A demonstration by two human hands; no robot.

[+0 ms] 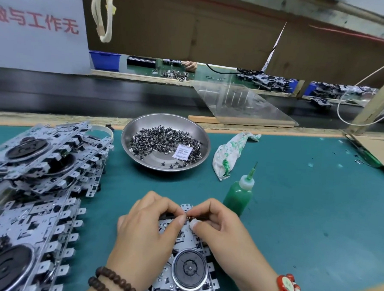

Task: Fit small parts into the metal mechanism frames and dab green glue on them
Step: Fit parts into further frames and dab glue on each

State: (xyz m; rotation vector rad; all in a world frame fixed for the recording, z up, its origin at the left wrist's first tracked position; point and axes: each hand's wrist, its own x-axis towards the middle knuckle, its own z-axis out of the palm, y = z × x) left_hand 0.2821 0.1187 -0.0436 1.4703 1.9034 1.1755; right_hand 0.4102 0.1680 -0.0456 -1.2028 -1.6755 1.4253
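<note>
Both hands' fingers pinch frame top edge (part hidden) | glue bottle beside

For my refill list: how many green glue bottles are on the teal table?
1. The green glue bottle stands upright just beyond the right hand, near the stained rag. None else visible.

counter: teal mat | on it: steel dish w/ sm parts, glue bottle upright, stained rag, frame stacks left, frame near edge
</note>
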